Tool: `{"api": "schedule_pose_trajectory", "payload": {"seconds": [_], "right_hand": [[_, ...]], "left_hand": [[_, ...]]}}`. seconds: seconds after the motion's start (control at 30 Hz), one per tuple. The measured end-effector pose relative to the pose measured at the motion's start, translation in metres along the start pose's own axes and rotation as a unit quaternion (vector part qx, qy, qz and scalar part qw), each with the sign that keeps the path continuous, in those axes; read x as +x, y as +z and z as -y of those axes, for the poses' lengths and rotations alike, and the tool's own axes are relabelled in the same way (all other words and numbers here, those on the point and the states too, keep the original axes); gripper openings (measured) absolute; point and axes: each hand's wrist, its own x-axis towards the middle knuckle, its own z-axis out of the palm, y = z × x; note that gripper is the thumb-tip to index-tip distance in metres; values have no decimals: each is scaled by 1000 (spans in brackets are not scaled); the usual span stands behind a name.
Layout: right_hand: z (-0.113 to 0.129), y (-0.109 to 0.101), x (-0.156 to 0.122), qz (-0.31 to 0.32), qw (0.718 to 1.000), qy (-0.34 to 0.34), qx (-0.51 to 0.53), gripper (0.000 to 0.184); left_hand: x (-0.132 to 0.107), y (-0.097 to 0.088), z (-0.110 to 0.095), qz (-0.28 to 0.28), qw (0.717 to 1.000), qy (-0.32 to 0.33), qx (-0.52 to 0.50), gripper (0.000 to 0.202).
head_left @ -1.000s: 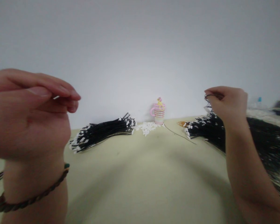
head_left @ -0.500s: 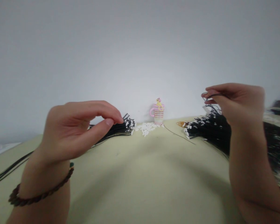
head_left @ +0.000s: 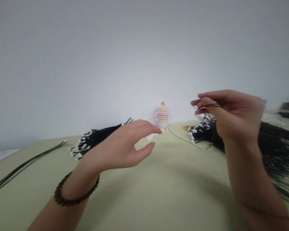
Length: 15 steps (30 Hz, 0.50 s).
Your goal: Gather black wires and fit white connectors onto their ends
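My left hand point(head_left: 122, 146) reaches over the middle of the table, thumb and fingers apart, with nothing between them. Its fingertips are nearest to a small pile of white pieces point(head_left: 152, 137), part of which the hand hides. Raised on the right, my right hand point(head_left: 236, 114) pinches a thin black cord point(head_left: 212, 105) that loops out past the fingertips. Below that hand lies a thick bundle of black cords with white ends point(head_left: 204, 130). Another bundle of black cords with white ends point(head_left: 96, 138) lies behind my left hand.
A striped pink mug point(head_left: 162, 121) with a yellow figure on its rim stands against the wall. One loose cord point(head_left: 183, 139) curves from it across the table point(head_left: 163, 192). An amber object point(head_left: 186, 127) touches the right bundle. Several dark cords point(head_left: 36, 158) lie at left.
My left hand has moved right toward the white pieces and its pinch has opened. My right hand has shifted slightly left, still holding the cord.
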Motion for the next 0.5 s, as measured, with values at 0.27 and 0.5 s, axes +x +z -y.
{"api": "schedule_pose_trajectory", "payload": {"seconds": [0.27, 0.5], "right_hand": [[21, -3, -3, 37, 999, 2, -33, 16], [19, -19, 4, 120, 987, 5, -105, 12]], "left_hand": [[91, 83, -7, 30, 929, -71, -361, 44], [105, 97, -9, -50, 862, -122, -489, 31]]}}
